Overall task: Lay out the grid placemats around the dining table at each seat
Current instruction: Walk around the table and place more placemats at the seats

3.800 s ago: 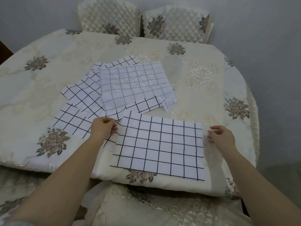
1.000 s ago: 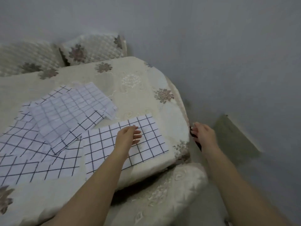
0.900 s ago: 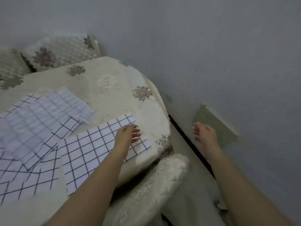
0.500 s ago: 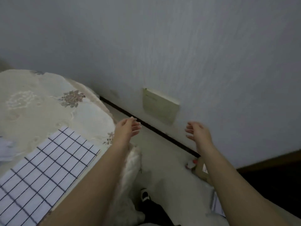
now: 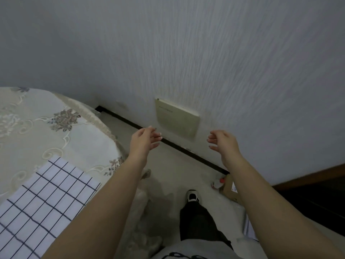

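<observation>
The view has swung from the tabletop (image 5: 56, 139) toward the wall (image 5: 224, 62); the left hand (image 5: 143, 141) has lifted off the grid placemat (image 5: 46, 199), which lies flat at the near table edge, that seat apparently done. Both it and the right hand (image 5: 224, 143) hang apart, fingers loose, holding nothing. A floor strip between tabletop and wall leaves walking room; a small box sits by the baseboard

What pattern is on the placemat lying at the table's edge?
White with a black grid of thin lines, seen in the head view on the placemat, bottom left.
</observation>
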{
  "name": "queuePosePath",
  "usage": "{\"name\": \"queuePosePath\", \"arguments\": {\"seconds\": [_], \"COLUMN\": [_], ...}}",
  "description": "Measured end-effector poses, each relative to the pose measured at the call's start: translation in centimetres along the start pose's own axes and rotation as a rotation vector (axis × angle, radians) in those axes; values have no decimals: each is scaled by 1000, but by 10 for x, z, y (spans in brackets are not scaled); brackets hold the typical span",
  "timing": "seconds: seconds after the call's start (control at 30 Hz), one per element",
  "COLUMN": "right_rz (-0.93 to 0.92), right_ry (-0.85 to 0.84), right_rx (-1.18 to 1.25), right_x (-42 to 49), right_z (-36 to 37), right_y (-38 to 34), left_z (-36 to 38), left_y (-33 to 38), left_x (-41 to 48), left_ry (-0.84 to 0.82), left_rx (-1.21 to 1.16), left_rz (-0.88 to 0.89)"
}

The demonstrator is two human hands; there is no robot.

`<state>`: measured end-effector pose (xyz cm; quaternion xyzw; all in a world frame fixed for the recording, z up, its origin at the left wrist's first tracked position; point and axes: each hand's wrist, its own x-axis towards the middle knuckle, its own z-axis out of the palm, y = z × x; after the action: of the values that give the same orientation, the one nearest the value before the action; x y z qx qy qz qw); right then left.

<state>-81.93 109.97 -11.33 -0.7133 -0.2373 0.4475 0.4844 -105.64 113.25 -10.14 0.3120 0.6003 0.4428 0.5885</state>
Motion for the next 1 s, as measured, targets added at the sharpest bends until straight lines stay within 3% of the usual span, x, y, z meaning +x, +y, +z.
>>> {"name": "queuePosePath", "arguments": {"seconds": [0.53,1.0], "right_rz": [-27,-59], "right_ry": [-314,-604], "right_rx": [-190,-312], "right_x": [201,252], "right_z": [46,166], "right_y": [-66,-93], "left_z": [96,49], "left_y": [33,39], "left_x": [126,177], "left_ry": [266,570], "left_rx": [-105,-273], "left_rz": [-5,-43]}}
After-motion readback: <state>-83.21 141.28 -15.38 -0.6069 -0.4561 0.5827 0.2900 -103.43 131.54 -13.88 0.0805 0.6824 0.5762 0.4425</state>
